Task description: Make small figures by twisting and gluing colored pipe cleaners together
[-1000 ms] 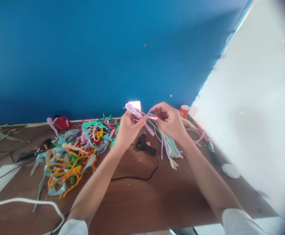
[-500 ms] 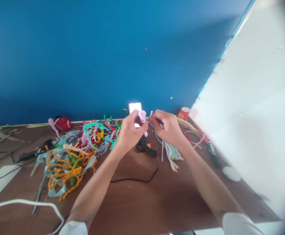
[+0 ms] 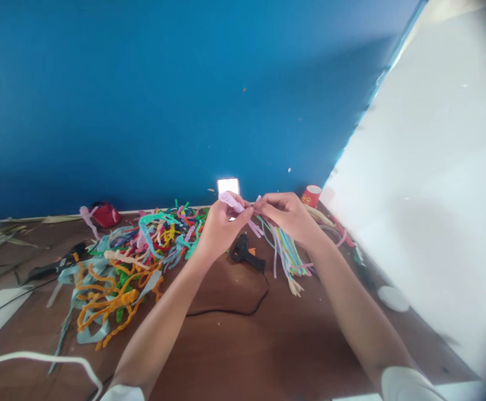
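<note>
Pipe cleaner [image 3: 230, 200], lilac, is held up over the table [image 3: 234, 351], its upper part already wound thick. Straight tails [image 3: 254, 227] below it are left unwound, so it looks only part made. The left hand [image 3: 226, 225] grips the wound part; close beside, the right hand [image 3: 284, 216] pinches a thin strand [image 3: 259, 198]. Beneath lies a glue gun [image 3: 239, 253], between a tangled pile [image 3: 119, 257] and a straight bundle [image 3: 286, 250].

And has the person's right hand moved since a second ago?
Yes, slightly: the right hand sits a little lower in the view than before, judged against the red cup.
</note>
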`<action>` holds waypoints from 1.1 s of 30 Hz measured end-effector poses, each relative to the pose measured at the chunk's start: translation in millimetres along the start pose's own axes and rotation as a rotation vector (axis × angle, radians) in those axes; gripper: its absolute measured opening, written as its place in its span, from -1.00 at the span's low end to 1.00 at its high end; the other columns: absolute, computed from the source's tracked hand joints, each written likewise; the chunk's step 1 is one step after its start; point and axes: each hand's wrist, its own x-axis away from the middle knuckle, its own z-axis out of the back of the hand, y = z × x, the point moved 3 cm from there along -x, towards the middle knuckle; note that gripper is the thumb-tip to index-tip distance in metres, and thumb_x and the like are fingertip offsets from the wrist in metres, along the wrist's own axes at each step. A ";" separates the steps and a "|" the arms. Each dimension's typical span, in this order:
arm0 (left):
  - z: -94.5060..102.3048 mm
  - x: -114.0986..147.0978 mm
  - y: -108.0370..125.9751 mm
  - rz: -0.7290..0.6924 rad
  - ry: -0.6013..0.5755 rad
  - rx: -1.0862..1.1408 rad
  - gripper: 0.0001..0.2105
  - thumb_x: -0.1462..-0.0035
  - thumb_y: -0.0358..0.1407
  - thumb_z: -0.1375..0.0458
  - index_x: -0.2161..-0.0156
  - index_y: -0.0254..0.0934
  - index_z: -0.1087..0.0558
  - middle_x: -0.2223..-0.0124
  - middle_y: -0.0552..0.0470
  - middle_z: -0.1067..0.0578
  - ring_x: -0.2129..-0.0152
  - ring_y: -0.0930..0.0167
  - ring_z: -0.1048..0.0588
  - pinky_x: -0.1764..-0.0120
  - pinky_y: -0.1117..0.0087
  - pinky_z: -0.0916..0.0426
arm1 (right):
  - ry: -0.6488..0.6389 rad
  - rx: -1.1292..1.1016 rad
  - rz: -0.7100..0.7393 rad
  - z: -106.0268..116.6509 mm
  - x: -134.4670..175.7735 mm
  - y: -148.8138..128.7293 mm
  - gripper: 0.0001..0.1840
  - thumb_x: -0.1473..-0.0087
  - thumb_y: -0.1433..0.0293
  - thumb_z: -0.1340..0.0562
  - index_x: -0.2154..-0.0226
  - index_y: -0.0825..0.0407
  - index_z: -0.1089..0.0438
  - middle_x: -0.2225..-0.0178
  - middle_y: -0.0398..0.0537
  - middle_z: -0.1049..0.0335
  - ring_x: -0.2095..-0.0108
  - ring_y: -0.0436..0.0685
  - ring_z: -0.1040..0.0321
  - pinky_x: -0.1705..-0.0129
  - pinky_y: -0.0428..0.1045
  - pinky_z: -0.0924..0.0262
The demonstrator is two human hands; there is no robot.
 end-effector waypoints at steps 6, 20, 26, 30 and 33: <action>5.6 -1.2 -6.3 0.185 0.069 0.173 -0.74 0.02 -0.25 -0.33 0.32 -0.27 -0.34 0.37 0.10 -0.45 0.43 0.50 -0.44 0.32 0.46 -0.34 | 0.064 0.144 0.188 16.5 2.2 -9.2 -0.80 -0.22 0.26 -0.20 0.35 0.03 -0.44 0.47 -0.17 -0.25 0.49 -0.03 -0.10 0.46 -0.05 0.05; 3.0 5.1 5.7 -0.134 0.007 -0.367 -0.93 -0.15 -0.37 -0.18 0.29 -0.25 -0.35 0.34 0.06 -0.46 0.41 0.44 -0.45 0.31 0.41 -0.32 | -0.030 0.434 0.321 2.5 -1.8 -4.8 -0.70 -0.27 0.32 -0.14 0.49 0.03 -0.26 0.45 -0.15 -0.21 0.43 0.00 -0.14 0.36 -0.02 0.01; -3.8 11.4 3.3 -0.608 -0.014 -0.864 -0.84 -0.24 -0.52 0.03 0.25 -0.23 -0.32 0.29 0.00 -0.48 0.30 0.36 -0.41 0.22 0.34 -0.28 | -0.063 -0.143 -0.101 -9.8 -5.2 16.5 -0.53 -0.16 0.07 -0.22 0.58 0.03 -0.21 0.61 -0.27 -0.02 0.59 -0.08 0.11 0.53 -0.04 0.25; 0.9 5.0 4.3 -0.474 0.044 -0.737 -0.95 -0.27 -0.42 -0.07 0.22 -0.24 -0.34 0.26 0.01 -0.50 0.31 0.40 -0.44 0.21 0.39 -0.31 | -0.046 -0.349 -0.216 -11.1 -5.8 20.6 -0.55 -0.07 0.08 -0.32 0.58 0.04 -0.25 0.64 -0.30 -0.02 0.64 -0.12 0.14 0.57 -0.03 0.37; 4.4 0.2 3.6 -0.263 0.037 -0.502 -0.97 -0.20 -0.38 -0.16 0.25 -0.25 -0.37 0.27 0.04 -0.50 0.35 0.45 -0.46 0.25 0.43 -0.34 | -0.013 -0.286 -0.169 -9.8 -6.9 17.9 -0.61 -0.10 0.12 -0.30 0.55 0.05 -0.33 0.66 -0.30 -0.03 0.63 -0.11 0.11 0.56 -0.03 0.33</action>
